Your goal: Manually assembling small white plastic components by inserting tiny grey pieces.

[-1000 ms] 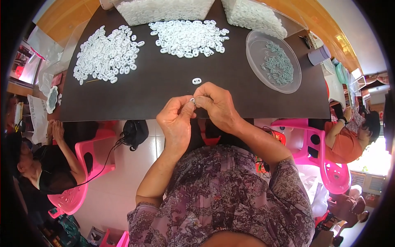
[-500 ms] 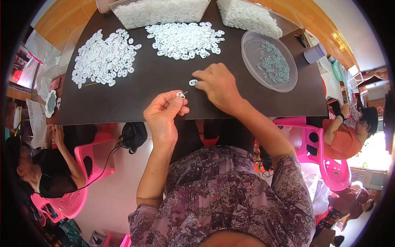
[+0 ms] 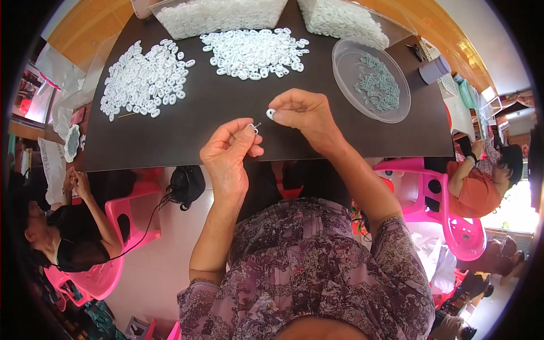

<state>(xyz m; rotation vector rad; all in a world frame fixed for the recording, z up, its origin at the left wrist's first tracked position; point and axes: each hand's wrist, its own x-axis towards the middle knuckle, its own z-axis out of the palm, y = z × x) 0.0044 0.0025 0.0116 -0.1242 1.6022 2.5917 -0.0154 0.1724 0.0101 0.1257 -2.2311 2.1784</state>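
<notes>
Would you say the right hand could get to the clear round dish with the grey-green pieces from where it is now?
Probably yes. The right hand is over the dark table, pinching a small white piece, and the clear dish sits just to its right with only bare tabletop between them. Its fingers are occupied, though.

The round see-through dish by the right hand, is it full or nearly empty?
Nearly empty. The clear dish holds only a small heap of grey-green bits; most of its bottom shows bare.

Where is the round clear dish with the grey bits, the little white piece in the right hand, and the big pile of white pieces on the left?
Clear dish [image 3: 345,56]: head view, bare left rim.
White piece [image 3: 271,114]: head view, its middle, at the right fingertips.
Left white pile [image 3: 141,79]: head view, pile's middle.
</notes>
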